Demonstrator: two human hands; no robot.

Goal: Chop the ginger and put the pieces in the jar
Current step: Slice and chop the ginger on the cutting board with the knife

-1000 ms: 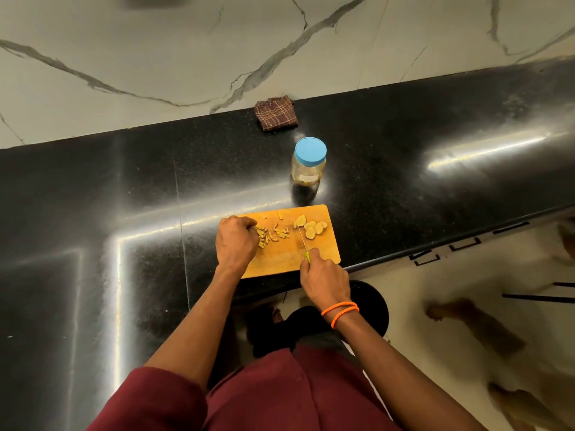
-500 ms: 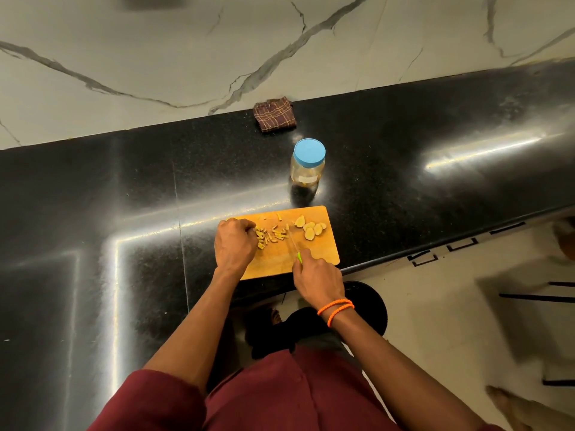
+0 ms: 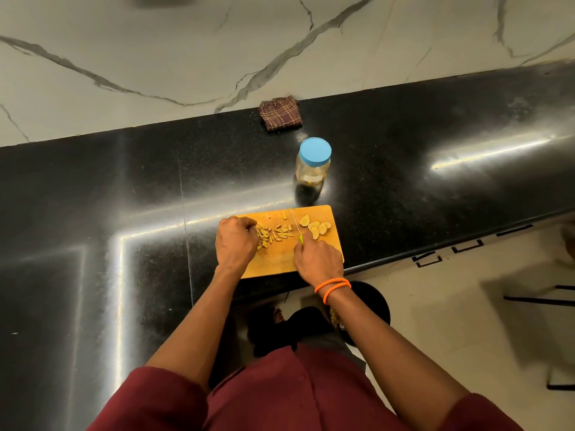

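A wooden cutting board (image 3: 280, 259) lies at the counter's front edge. Chopped ginger strips (image 3: 277, 235) lie in its middle, and round ginger slices (image 3: 315, 228) lie at its right. My left hand (image 3: 235, 242) rests with curled fingers against the left end of the strips; whether it holds a piece is hidden. My right hand (image 3: 317, 259) grips a knife (image 3: 295, 223) with a green handle, its thin blade pointing away between strips and slices. A clear jar (image 3: 312, 164) with a blue lid on stands behind the board.
A folded brown checked cloth (image 3: 281, 116) lies at the back of the black counter (image 3: 124, 197), against the marble wall. A black stool (image 3: 370, 303) stands below the counter edge by my legs. Dark chair legs (image 3: 541, 298) show on the floor at right.
The knife swung left toward the strips half a second ago and is now back between strips and slices. My left hand stayed at the strips. Feet seen on the floor at right have gone.
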